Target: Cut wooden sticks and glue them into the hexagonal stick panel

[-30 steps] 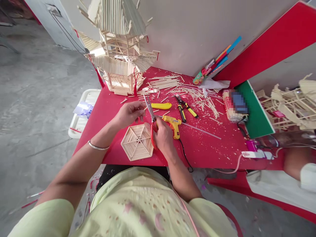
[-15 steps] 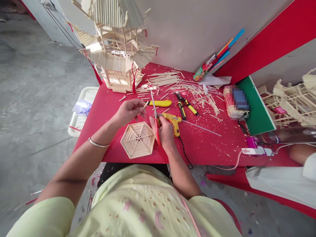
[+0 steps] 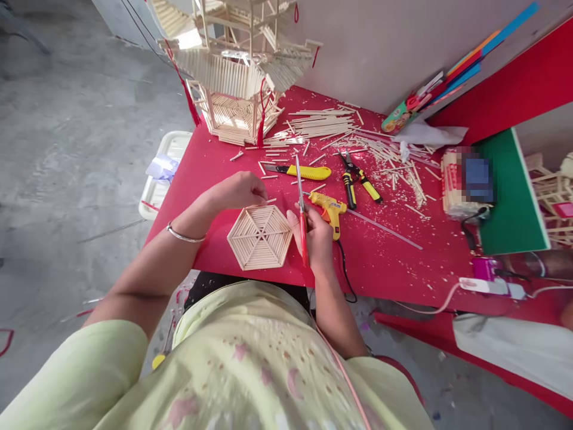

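Left hand [image 3: 239,191]: fingers curled in at the upper edge of a hexagonal stick panel [image 3: 260,237], a short stick [image 3: 271,201] at the fingertips; cannot tell whether pinched. Right hand [image 3: 319,239] grips red-handled scissors [image 3: 301,209], blades pointing away from wearer. Panel lies flat on red worktop [image 3: 394,263], near front edge. Yellow glue gun [image 3: 332,209] just beside right hand. Beyond: yellow utility knife [image 3: 316,173], pliers [image 3: 358,179], loose sticks [image 3: 322,125], stick-built pagoda model [image 3: 228,74].
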Demonstrator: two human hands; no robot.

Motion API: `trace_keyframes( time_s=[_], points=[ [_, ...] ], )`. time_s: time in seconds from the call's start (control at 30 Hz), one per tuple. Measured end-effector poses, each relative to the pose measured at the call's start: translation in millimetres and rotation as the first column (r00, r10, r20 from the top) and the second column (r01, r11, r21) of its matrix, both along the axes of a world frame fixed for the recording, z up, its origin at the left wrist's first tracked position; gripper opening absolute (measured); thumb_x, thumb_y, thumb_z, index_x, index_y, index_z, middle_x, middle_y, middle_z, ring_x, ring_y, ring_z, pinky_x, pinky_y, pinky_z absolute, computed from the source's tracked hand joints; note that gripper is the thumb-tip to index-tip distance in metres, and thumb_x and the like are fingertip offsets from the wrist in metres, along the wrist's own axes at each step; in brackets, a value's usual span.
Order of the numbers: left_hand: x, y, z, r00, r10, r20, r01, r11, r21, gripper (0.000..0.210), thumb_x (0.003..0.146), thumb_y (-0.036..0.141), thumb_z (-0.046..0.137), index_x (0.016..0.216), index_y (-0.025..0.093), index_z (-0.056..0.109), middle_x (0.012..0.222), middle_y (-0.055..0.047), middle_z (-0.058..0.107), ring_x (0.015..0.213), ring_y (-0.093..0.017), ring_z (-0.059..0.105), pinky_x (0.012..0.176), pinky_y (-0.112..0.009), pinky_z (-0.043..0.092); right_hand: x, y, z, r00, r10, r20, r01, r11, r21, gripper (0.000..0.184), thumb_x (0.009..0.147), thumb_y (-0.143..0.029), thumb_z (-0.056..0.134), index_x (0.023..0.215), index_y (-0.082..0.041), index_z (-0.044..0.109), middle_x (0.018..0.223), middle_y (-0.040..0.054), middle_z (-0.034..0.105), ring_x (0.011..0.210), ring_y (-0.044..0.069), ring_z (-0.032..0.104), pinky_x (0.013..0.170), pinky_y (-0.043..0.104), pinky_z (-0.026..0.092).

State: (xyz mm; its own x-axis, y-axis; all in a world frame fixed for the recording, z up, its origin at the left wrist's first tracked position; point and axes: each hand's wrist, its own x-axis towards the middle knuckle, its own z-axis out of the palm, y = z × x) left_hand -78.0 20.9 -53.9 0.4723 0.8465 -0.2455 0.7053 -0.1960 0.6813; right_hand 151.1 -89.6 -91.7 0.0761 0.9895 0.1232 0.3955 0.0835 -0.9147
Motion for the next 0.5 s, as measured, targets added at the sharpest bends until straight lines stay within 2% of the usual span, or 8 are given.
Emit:
trace_keyframes(
  time_s=[0.17,0.33,0.5],
  points=[
    [2,-3,2.6,0.996,-0.028,-0.084,0.031,0.999,0.035,0.014,0.076,0.026,0.068,0.078,0.019,0.08,0.075,0.0,0.076,0.071,-0.014,0.063,0.061,-0.025,0.039,3,-3,3.8,1.0,0.02,-0.006,-0.02,0.998,-0.055,0.049,0.094,-0.056,0.069,0.13,-0.023,0.074,0.101,0.0054,0.08,0.081,0.021,0.074,0.085,0.036,0.063],
    [3,-8,3.6,0.982,-0.001,-0.189,0.022,0.994,0.105,0.017,0.078,0.027,0.066,0.082,0.021,0.082,0.082,0.0,0.078,0.076,-0.015,0.065,0.061,-0.025,0.037,2,-1,9.7,0.999,0.045,0.015,-0.042,0.99,-0.133,0.055,0.092,-0.057,0.071,0.133,-0.021,0.072,0.092,0.0049,0.079,0.084,0.022,0.073,0.083,0.035,0.062],
    [4,-10,-0.2,0.977,0.011,-0.213,0.025,0.987,0.161,0.018,0.076,0.029,0.066,0.082,0.024,0.082,0.088,0.0,0.079,0.078,-0.016,0.066,0.061,-0.026,0.037,1,-1,11.9,0.997,0.058,0.042,-0.052,0.991,-0.126,0.055,0.095,-0.058,0.067,0.134,-0.02,0.071,0.091,0.0048,0.078,0.081,0.021,0.072,0.079,0.033,0.061]
  ],
)
